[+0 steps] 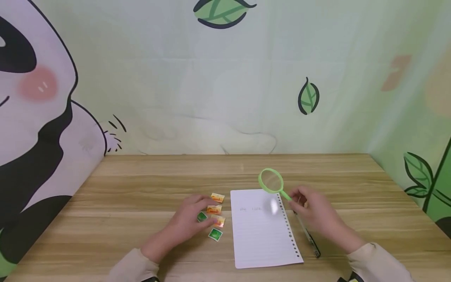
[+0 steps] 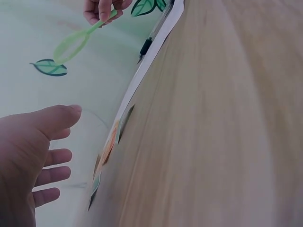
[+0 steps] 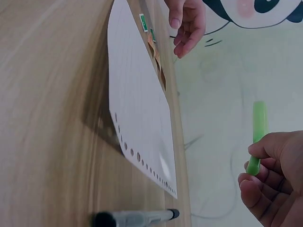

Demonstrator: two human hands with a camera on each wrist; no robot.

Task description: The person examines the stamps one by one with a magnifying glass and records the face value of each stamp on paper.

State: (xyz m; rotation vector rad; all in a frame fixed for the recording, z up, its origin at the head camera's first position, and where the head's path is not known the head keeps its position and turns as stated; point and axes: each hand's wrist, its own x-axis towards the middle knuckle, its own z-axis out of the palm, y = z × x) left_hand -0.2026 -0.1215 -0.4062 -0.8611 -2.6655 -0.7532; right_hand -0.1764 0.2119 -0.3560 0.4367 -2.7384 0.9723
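My right hand (image 1: 317,211) pinches the handle of a light green magnifying glass (image 1: 271,181) between thumb and fingers, with its round lens raised over the top edge of a lined sheet of paper (image 1: 262,239). On the left, my left hand (image 1: 190,218) hovers low over small stamps, its fingers spread and nothing between them in the left wrist view. Three orange stamps (image 1: 217,197) lie in a rough column by its fingertips. One green stamp (image 1: 215,234) sits just below them; another green stamp (image 1: 202,217) shows between thumb and fingers.
A pen (image 1: 310,239) lies along the right side of the paper, under the right forearm. Short handwriting stands near the sheet's top, and punched holes line its right edge. The wooden table (image 1: 158,176) ends at a printed backdrop (image 1: 158,78) with leaves and a panda.
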